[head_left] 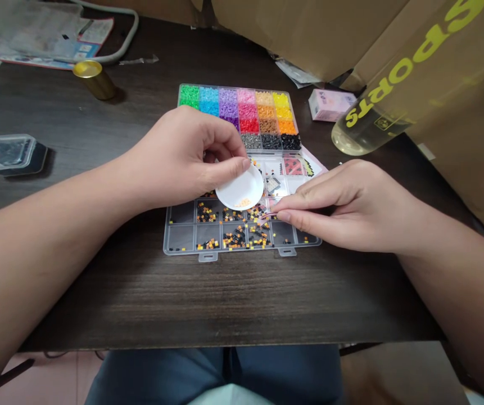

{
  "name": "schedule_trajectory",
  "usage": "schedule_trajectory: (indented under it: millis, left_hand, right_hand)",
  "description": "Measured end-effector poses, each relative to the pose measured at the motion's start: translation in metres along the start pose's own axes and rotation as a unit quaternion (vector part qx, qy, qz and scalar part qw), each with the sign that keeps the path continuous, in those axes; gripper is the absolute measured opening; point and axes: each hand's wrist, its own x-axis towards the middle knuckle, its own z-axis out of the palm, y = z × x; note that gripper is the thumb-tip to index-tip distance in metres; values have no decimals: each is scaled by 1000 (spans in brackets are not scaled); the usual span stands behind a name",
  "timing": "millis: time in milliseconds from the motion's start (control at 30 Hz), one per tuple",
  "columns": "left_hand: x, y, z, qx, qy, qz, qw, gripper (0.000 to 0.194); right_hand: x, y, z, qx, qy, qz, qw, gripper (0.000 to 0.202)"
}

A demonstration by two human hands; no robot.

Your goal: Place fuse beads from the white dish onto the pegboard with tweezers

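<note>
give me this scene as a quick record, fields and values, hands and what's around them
left hand: pinches the rim of a small white dish holding a few orange beads
right hand: fingertips pinched on a thin tool, too small to tell, over the lid's loose beads
bead box: open, coloured beads sorted in compartments
box lid: clear, scattered black and orange beads
table: dark wood
nearby: gold tin, bottle, cardboard box

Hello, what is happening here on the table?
A person sits at a dark table over an open bead box. The left hand holds a small white dish with a few orange beads over the tray. The right hand pinches something thin among loose beads.
</note>
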Motion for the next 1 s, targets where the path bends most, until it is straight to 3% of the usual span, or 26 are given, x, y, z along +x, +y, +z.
schedule_trajectory:
  millis: [100,300,567,833,1000]
  left_hand:
    - [0,1,0,-5,-3,5,1000,23]
    - [1,-1,5,-13,-3,33,999,25]
    - [0,1,3,-22,-7,24,999,21]
    - [1,-3,3,-23,22,19,999,23]
    - [2,-6,3,-28,29,25,999,23]
  right_hand:
    - [-1,-2,1,-6,17,-10,1000,21]
    - [5,-8,15,-45,180,-22,982,15]
    - [5,-12,12,-42,198,11,979,18]
    - [2,-13,20,-14,110,-56,992,15]
    - [6,-15,29,-2,59,-15,998,28]
